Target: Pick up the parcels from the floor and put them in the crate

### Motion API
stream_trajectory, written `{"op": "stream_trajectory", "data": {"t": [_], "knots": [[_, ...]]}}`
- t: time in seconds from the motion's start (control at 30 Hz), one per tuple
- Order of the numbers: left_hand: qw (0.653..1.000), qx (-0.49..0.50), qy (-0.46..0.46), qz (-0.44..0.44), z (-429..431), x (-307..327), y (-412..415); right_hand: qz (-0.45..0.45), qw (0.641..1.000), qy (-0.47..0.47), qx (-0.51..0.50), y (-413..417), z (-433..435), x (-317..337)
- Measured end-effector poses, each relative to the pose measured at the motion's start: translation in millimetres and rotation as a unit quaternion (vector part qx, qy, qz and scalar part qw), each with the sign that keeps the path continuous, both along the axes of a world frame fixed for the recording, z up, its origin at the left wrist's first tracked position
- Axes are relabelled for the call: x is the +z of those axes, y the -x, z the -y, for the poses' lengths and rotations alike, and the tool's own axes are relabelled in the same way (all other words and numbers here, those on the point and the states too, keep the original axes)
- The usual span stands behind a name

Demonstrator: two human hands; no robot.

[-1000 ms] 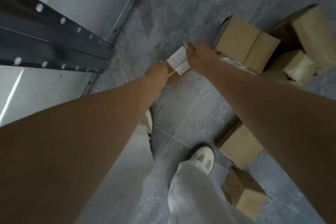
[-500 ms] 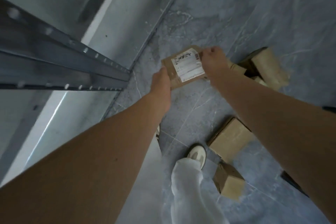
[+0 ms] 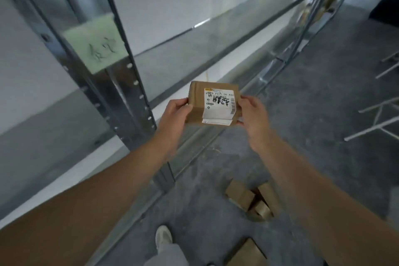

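Soft even daylight, motion blur, wide-angle bending at edges, glare on shelf (image 3: pixel 194 49)

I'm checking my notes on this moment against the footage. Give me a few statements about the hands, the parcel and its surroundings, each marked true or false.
1. Both hands hold the parcel, the left hand at its left edge and the right hand at its right edge. True.
2. The parcel's white label faces the camera. True.
3. The parcel rests on a shelf board. False: it is held in the air in front of the metal shelving.
4. No other parcels are in view. False: several cardboard parcels lie on the floor below.
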State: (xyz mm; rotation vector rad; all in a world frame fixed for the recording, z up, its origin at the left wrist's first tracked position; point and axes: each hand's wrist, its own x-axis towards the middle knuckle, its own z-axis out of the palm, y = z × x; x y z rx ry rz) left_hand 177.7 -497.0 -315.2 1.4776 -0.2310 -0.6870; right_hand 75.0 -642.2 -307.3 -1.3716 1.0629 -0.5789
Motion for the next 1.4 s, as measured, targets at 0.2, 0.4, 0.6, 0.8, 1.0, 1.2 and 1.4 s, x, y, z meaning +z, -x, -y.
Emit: {"op": "stream_trajectory", "data": {"t": [0.2,0.4,0.6,0.8,1.0,1.2,1.4], "knots": [[0.993,0.107,0.059,0.003,-136,83,47,0.078,0.986,0.080,0.120,22,-125,108],[0.974,0.203,0.084,0.059,-289,126,72,0.077,0.962,0.157,0.207,6,-258,155],[0.940,0.319,0.096,0.073,-489,154,120,0.094,0.921,0.181,0.332,-6,-450,180],[0.874,0.475,0.046,0.098,-707,169,206,0.131,0.848,0.132,0.496,6,-683,194],[0.791,0.604,0.015,0.098,-849,159,307,0.135,0.755,0.109,0.632,59,-863,180],[0.685,0.726,0.015,0.059,-939,117,393,0.114,0.640,0.105,0.753,109,-1002,151],[0.573,0.820,-0.013,0.001,-997,73,448,0.082,0.512,0.087,0.850,149,-1127,112]]}}
